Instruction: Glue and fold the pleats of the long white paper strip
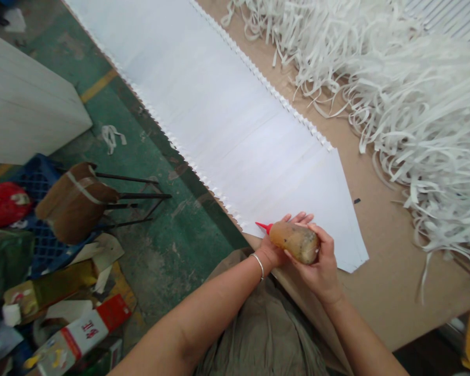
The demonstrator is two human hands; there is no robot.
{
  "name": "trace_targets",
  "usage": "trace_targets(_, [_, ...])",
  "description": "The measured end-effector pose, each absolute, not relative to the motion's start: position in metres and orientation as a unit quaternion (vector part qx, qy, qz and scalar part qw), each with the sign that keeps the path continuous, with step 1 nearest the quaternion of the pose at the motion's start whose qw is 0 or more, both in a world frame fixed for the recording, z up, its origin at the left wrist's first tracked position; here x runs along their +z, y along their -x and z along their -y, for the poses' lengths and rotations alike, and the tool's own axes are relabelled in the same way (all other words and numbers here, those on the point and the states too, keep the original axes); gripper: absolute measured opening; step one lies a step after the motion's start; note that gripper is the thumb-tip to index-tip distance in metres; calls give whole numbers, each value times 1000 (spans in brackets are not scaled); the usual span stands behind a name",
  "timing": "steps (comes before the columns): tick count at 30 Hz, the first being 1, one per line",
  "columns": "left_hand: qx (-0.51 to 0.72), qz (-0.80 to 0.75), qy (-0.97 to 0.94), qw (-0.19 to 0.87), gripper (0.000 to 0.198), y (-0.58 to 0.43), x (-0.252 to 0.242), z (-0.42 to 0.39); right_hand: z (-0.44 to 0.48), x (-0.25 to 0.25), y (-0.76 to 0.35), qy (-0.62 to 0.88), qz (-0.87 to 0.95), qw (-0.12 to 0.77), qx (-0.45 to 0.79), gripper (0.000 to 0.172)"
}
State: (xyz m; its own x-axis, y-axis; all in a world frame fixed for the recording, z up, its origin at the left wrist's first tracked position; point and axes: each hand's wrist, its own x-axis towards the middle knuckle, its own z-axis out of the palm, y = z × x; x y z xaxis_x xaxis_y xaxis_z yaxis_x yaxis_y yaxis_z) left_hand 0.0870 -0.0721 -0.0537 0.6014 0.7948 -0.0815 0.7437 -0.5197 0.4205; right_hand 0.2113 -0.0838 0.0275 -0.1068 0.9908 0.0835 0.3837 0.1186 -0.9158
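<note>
Both hands are together at the near edge of the table (379, 261). The right hand (323, 265) is wrapped round a soft amber bottle (295, 242). The left hand (276, 251), a bracelet (258, 263) on its wrist, cups the bottle's other side with fingers laid straight rather than closed. The bottle lies nearly level, its red nozzle (263, 226) pointing away from the right hand and out past the left, just at the toothed edge of the paper (219, 115). I'd reckon a hard squeeze here could send a blob off that edge, onto the lap or floor below the hands, or smear the left palm. Tipped the other way, it could spot the clean sheets just beyond the fingers. The paper runs far ahead of the hands, overlapped like a fan, so a nudging wrist might push the near sheets out of line. Right of the hands the table is bare, and beyond that lies a great tangle of strips (415, 104) that could stray onto anything wet. Well off to the left, down on the floor, are a stool (76, 201), a crate (39, 183) and boxes (78, 334), none of them in the way.
</note>
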Motion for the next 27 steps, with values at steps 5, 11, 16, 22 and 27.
trace_targets(5, [63, -432, -878, 197, 46, -83, -56, 74, 69, 38, -233, 420, 735, 415, 335, 87])
trace_targets(11, [109, -449, -875, 144, 48, -74, -41, 77, 14, 51, -265, 585, 540, 545, 265, 79])
trace_targets(16, [138, -470, -864, 118, 55, -64, -16, 79, -48, 45, -287, 590, 270, 611, 453, 52])
trace_targets(22, [241, -785, -566, 75, 59, 54, -28, 52, -85, 22, -299, 606, 260, 613, 436, 55])
trace_targets(27, [323, -912, -206, 149, 51, 164, -74, -16, -104, 10, -304, 614, 275, 603, 429, 56])
